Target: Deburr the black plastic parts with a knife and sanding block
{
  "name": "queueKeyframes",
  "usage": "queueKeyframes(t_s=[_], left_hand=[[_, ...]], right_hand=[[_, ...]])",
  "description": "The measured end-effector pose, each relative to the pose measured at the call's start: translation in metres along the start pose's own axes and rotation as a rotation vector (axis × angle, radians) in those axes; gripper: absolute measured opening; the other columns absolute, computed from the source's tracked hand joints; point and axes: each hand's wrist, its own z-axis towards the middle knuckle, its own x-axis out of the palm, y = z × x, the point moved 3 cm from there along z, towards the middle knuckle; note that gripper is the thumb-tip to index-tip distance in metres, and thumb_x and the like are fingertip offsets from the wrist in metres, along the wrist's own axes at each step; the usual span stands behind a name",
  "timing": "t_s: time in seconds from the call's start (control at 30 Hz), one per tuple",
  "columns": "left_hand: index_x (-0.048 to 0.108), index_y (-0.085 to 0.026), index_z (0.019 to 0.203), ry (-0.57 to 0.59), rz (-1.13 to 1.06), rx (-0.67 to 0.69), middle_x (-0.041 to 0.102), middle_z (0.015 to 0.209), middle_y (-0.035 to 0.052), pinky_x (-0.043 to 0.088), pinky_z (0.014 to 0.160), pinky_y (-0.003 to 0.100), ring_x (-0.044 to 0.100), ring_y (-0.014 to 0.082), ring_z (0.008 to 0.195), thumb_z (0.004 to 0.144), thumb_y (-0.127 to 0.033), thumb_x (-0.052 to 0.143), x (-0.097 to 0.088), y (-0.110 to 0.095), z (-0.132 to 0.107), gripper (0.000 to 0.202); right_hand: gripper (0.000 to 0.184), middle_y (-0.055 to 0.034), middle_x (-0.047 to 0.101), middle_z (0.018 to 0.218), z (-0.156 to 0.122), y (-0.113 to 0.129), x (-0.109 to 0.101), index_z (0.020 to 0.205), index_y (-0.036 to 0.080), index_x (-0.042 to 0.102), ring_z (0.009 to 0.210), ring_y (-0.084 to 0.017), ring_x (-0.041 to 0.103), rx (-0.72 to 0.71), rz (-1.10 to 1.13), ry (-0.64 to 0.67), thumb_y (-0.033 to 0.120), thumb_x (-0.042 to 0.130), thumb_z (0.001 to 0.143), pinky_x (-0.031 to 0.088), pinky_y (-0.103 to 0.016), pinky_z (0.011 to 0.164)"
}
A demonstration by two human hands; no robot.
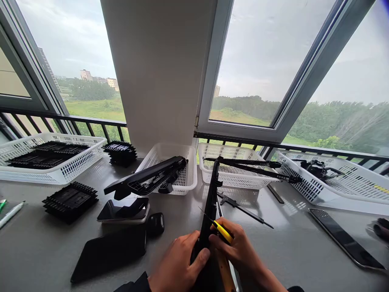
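My left hand (179, 263) is closed round the near end of a long black plastic strip (211, 202) that points away from me over the grey table. My right hand (238, 247) pinches a small yellow-handled knife (220, 229), its thin blade lying against the strip's right side. Both hands sit at the table's near edge, touching each other around the strip.
White baskets stand along the window: one at far left (60, 172) with black parts, one in the middle (185, 178) with long black parts sticking out, two at right (237, 178) (349, 186). Stacks of black parts (70, 199), phones (124, 211) and a caliper (243, 207) lie on the table.
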Motion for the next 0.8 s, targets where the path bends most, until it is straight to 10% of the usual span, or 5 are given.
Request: queueKeyframes(t_s=[0.13,0.3,0.47,0.8], left_hand=[[0.071,-0.021,0.133,-0.13,0.196,0.111,0.079,0.13,0.0127,0.056,0.108,0.049,0.072,0.0346,0.124,0.103,-0.042,0.055,-0.005,0.003,-0.001,0.04],[0.067,-0.022,0.125,-0.591,0.439,0.339,0.075,0.111,0.0071,0.051,0.098,0.041,0.069,0.0262,0.109,0.105,-0.028,0.051,-0.047,0.005,-0.016,0.026],[0.062,-0.021,0.126,-0.866,0.715,0.146,0.066,0.124,0.0127,0.042,0.109,0.053,0.061,0.0351,0.121,0.104,-0.038,0.049,-0.087,0.039,-0.039,0.03],[0.054,-0.016,0.136,-0.811,0.688,-0.057,0.066,0.134,0.0156,0.028,0.128,0.061,0.058,0.0363,0.134,0.105,-0.049,0.039,-0.098,0.071,-0.042,0.047]], right_hand=[[0.023,0.0012,0.064,0.077,-0.001,-0.001,0.0,0.09,0.02,0.069,0.071,-0.017,0.056,-0.03,-0.031,-0.03,0.042,0.067,0.094,0.042,-0.029,0.071],[0.024,0.0,0.065,0.079,-0.002,-0.004,0.003,0.091,0.02,0.069,0.071,-0.018,0.057,-0.002,-0.068,-0.011,0.043,0.066,0.094,0.042,-0.031,0.073],[0.024,0.0001,0.065,0.079,-0.002,-0.006,0.003,0.092,0.021,0.069,0.073,-0.019,0.057,0.026,-0.075,-0.007,0.045,0.067,0.094,0.042,-0.031,0.075],[0.026,0.0021,0.061,0.074,0.0,0.0,0.002,0.089,0.02,0.067,0.069,-0.017,0.052,0.03,-0.062,0.011,0.046,0.066,0.094,0.038,-0.029,0.07]])
